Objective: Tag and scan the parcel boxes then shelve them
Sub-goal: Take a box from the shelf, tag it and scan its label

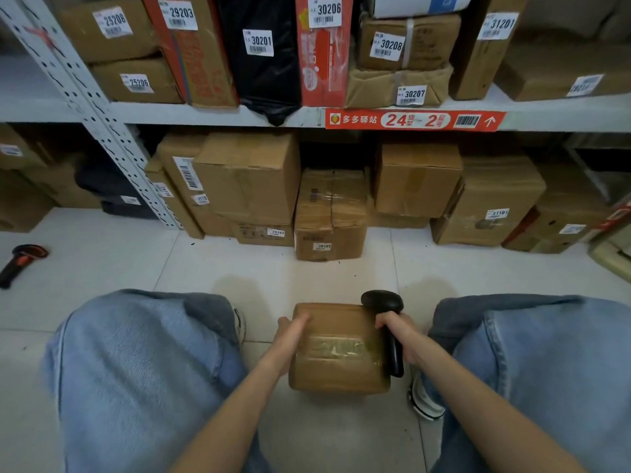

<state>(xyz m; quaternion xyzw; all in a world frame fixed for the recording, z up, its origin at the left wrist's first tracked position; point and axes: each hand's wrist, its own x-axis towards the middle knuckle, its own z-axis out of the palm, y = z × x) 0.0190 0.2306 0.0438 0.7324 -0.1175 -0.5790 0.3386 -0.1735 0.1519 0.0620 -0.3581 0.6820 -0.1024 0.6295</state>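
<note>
Left hand (291,336) lay with straight fingers against the squat, taped cardboard box (338,367); right hand (397,331) gripped a glossy black scanner (384,302).

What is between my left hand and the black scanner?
A small brown box; the left hand touches it, the right hand grips the scanner. Head view.

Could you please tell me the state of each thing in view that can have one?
Small cardboard box: on the floor, taped shut, no tag visible on top.
Left hand: rests on the box's left edge, fingers fairly straight.
Right hand: grips the black scanner.
Black scanner: held at the box's right side.
Orange-black scanner: lying on the floor, untouched.
Parcel 30207: shelved, crumpled.
</note>
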